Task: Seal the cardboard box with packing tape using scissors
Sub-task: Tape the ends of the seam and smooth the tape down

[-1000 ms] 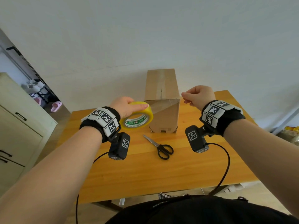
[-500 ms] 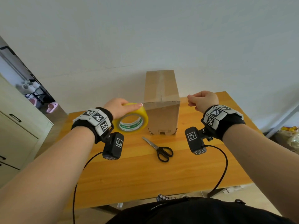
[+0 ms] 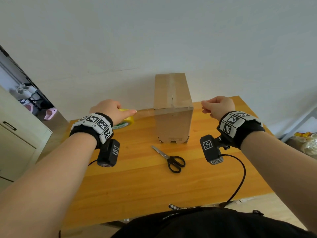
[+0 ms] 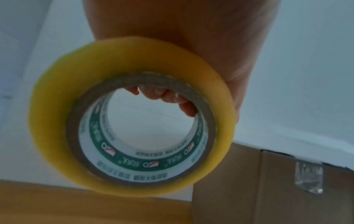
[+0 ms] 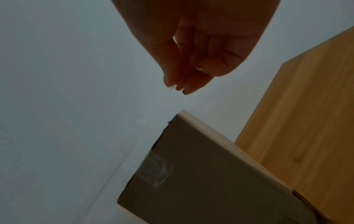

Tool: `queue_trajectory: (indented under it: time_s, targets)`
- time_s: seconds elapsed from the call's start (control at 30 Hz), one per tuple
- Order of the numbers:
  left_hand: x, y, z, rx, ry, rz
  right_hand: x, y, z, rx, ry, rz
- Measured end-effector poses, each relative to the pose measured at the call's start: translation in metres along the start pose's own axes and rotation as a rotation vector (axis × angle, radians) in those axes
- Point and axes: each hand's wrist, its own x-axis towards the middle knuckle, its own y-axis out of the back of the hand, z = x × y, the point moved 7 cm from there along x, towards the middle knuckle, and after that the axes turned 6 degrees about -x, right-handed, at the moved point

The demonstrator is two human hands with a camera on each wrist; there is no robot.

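Left hand (image 3: 109,109) grips glossy yellow tape roll (image 4: 132,133), right hand (image 3: 217,106) pinches its clear strip (image 3: 145,112) across the cardboard box (image 3: 172,107)

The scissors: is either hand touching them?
Apart. The head view shows the scissors lying alone on the table, with the left hand and right hand raised beyond them.

Both forearms are bare. Each wrist wears a black fabric band (image 3: 252,133) wrapped with white panels printed with black square fiducial markers (image 3: 100,122). Beneath each wrist hangs a small black camera block (image 3: 211,149) bearing its own white marker; the right block sits on a short bolted bracket. A thin black cable (image 3: 240,179) loops from each block toward the torso, which is clothed in black (image 3: 205,224).
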Motion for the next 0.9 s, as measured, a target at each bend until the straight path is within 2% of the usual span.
queue_trajectory:
  time_s: [0.13,0.33,0.53,0.9]
  targets:
    - [0.008,0.004,0.008,0.049,-0.036,0.017,0.000,-0.004,0.009,0.029,-0.025,0.011]
    - [0.021,0.007,0.007,0.086,-0.040,-0.018,0.001,-0.013,0.016,0.097,-0.107,-0.013]
    - [0.026,0.006,0.007,0.070,-0.039,-0.054,0.001,-0.020,0.022,0.102,-0.195,0.025]
    - [0.037,0.000,-0.004,0.089,-0.031,-0.098,0.002,-0.030,0.018,0.037,-0.212,0.038]
